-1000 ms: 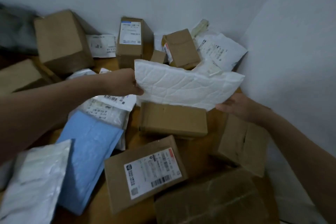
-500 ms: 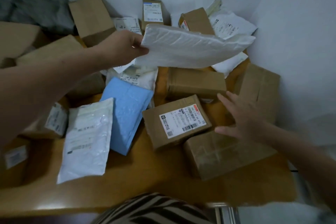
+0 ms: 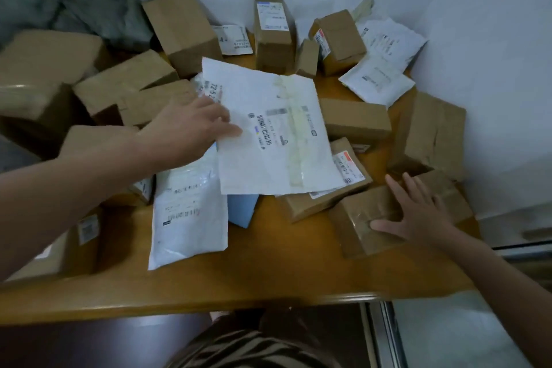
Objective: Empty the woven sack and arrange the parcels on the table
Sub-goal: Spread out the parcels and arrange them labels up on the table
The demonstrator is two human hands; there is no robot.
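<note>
Head view shows the left hand [image 3: 188, 125], fingers [image 3: 231, 130] nearly straight, touching the left edge of a white mailer [image 3: 274, 134] lying label-up on other parcels mid-tabletop [image 3: 268, 272], while the right hand [image 3: 418, 215] rests spread flat on a brown box [image 3: 355, 218].

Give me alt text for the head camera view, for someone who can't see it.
A person's left hand touches a large white flat mailer lying atop parcels crowding a wooden table, while the right hand rests flat on a taped brown cardboard box.
</note>
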